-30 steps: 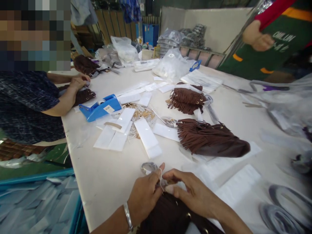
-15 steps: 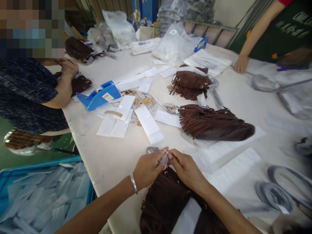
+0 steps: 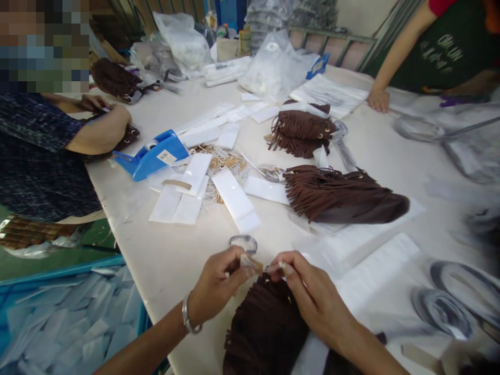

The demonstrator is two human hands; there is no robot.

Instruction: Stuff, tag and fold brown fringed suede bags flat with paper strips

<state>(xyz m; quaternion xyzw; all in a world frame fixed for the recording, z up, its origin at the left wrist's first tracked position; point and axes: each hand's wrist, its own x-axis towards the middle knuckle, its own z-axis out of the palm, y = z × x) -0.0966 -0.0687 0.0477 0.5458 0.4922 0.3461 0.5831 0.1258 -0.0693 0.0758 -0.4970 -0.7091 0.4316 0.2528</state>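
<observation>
A dark brown fringed bag [image 3: 261,325] lies at the table's front edge, with a white strip [image 3: 312,354] across it. At the bag's upper end, my left hand [image 3: 221,281] pinches a small tan tag [image 3: 257,265] that looks wrapped in clear plastic. Close by on the right, my right hand [image 3: 312,294] is closed, thumb and finger gripping a thin white string [image 3: 280,265]. The fingertips of both hands are slightly apart, just above the bag's eyelets. Beyond my left hand lies a grey wrapped strap loop [image 3: 244,244].
More fringed bags [image 3: 344,195] lie ahead. A blue tape dispenser [image 3: 152,155] stands beside white packing pieces [image 3: 234,200] and a heap of stringed tags [image 3: 219,159]. Wrapped straps [image 3: 441,312] coil at right. A blue crate [image 3: 128,260] sits lower left. Two co-workers [image 3: 35,151] stand around the table.
My hands have drawn slightly apart and lower. The tan tag now shows in my left fingers, and the string loop seen between the hands earlier is no longer visible. The left co-worker's arm has shifted.
</observation>
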